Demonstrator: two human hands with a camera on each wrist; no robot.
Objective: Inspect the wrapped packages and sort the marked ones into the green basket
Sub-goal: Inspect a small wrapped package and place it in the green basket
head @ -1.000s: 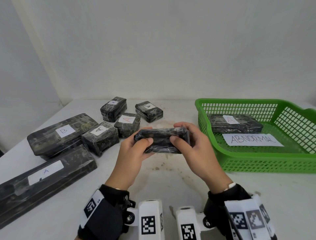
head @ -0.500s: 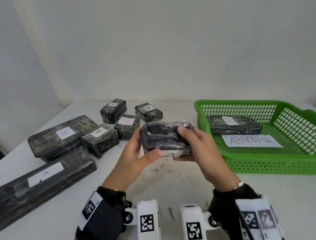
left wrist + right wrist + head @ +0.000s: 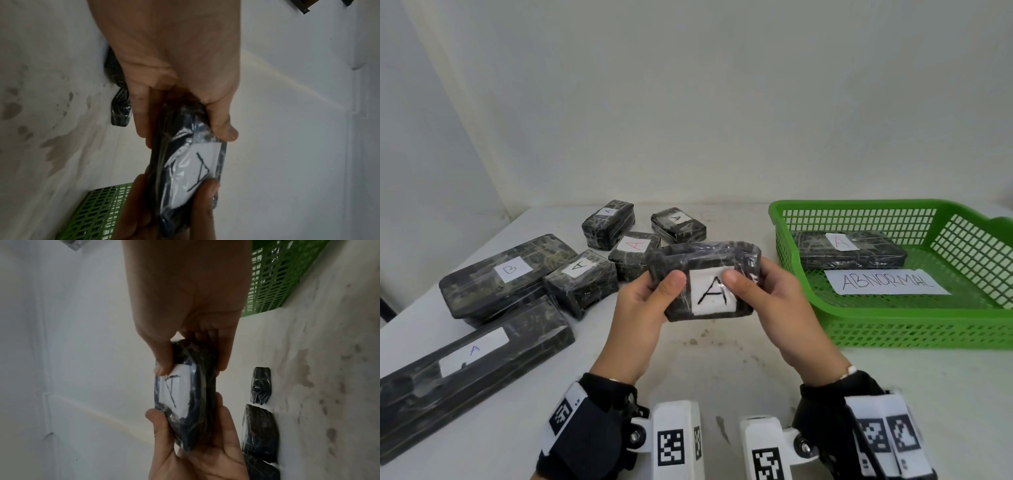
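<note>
A small black wrapped package (image 3: 705, 279) is held up above the table, its white label with a black "A" facing me. My left hand (image 3: 650, 301) grips its left end, thumb on the front. My right hand (image 3: 763, 294) grips its right end, thumb on the label's edge. The same package (image 3: 191, 172) shows in the left wrist view and again (image 3: 185, 402) in the right wrist view. The green basket (image 3: 914, 329) stands to the right, holding a wrapped package (image 3: 849, 253) with a red "A" and a paper sign (image 3: 887, 281) reading "ABNORMAL".
Several wrapped packages lie on the white table (image 3: 722, 377) at the left: a long one marked "A" (image 3: 472, 363), a flat one marked "B" (image 3: 506, 270), small ones with black "A" (image 3: 582, 277) and one with red "A" (image 3: 633, 250). A wall stands behind.
Both hands have raised the package and turned it over toward me, so its labelled face with the "A" has come into view.
</note>
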